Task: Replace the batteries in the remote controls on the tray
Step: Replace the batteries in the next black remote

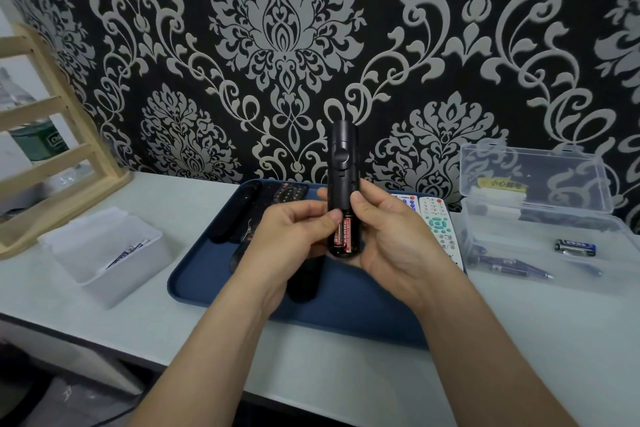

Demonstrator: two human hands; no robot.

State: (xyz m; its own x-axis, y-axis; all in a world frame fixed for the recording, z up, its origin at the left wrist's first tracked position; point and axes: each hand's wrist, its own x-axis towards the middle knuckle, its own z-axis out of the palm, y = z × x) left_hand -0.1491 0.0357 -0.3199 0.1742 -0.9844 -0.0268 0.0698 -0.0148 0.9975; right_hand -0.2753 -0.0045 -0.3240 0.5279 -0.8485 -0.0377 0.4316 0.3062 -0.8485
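A black remote control [343, 163] stands upright above the blue tray [332, 302], back side toward me. Its battery compartment is uncovered and two red batteries [344, 234] sit inside. My right hand [391, 239] grips the remote's lower end from the right, thumb on its back. My left hand [294, 236] holds the left side, thumb tip touching the top of the batteries. Other black remotes [239, 211] lie on the tray's left, and white remotes [438, 222] lie on its right, partly hidden by my hands.
A clear plastic box [554, 253] with its lid up holds several blue batteries [575, 248] on the right. A white bin [104, 253] with a few items sits at the left. A wooden rack [59, 156] stands at the far left. Patterned wallpaper rises behind the white table [346, 374].
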